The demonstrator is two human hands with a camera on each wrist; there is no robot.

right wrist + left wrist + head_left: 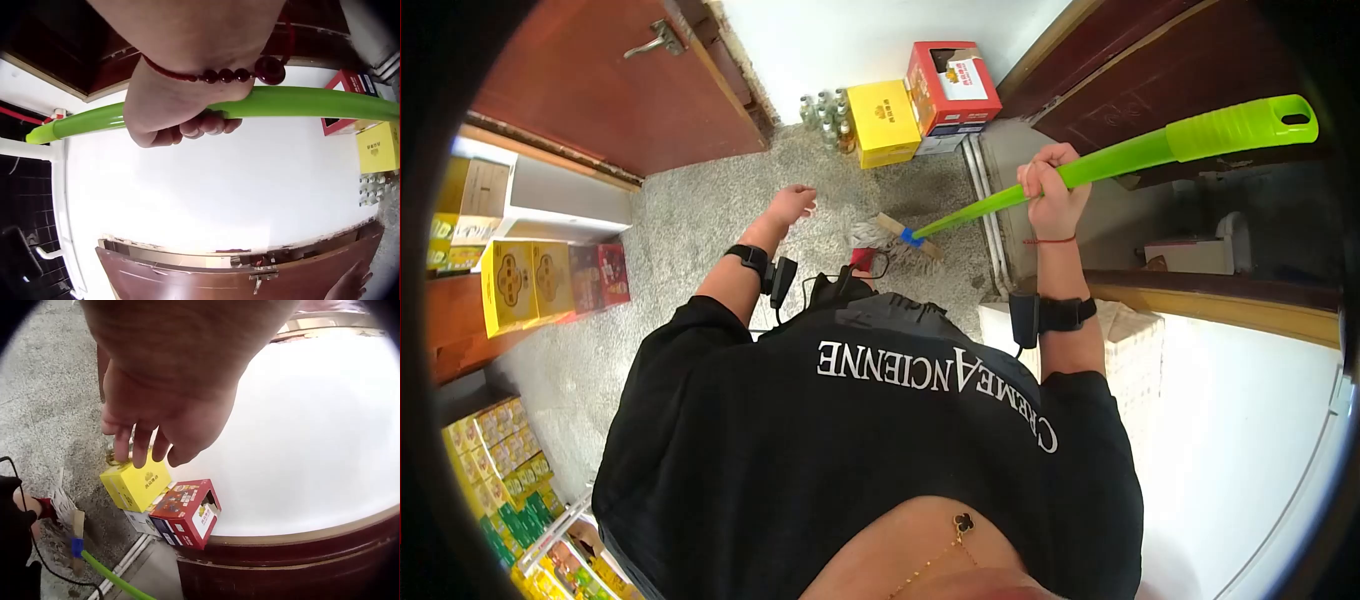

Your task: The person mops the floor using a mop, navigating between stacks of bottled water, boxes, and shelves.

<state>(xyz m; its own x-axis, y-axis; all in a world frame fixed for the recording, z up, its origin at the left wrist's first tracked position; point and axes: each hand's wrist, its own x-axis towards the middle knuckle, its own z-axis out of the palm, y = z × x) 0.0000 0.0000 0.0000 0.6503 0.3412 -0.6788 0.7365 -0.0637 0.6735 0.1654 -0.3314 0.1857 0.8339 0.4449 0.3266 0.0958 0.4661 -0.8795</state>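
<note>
My right hand [1055,195] grips the green handle [1120,168] of a mop, its fingers wrapped round the shaft, as the right wrist view also shows. The handle slants down to a blue joint and a wooden crossbar [890,222]. Pale mop strands [875,238] lie on the speckled floor near my feet. Nothing is in my left hand [793,203]; it hangs over the floor with loosely bent fingers. In the left wrist view that hand [169,419] overlaps the yellow box, apart from the mop.
Against the white wall stand a yellow box [884,125], a red carton [953,88] and several glass bottles [828,122]. White pipes [988,215] run along the floor at the right, beside a dark doorway. A brown door [615,90] stands at the left; boxes [510,285] are stacked below it.
</note>
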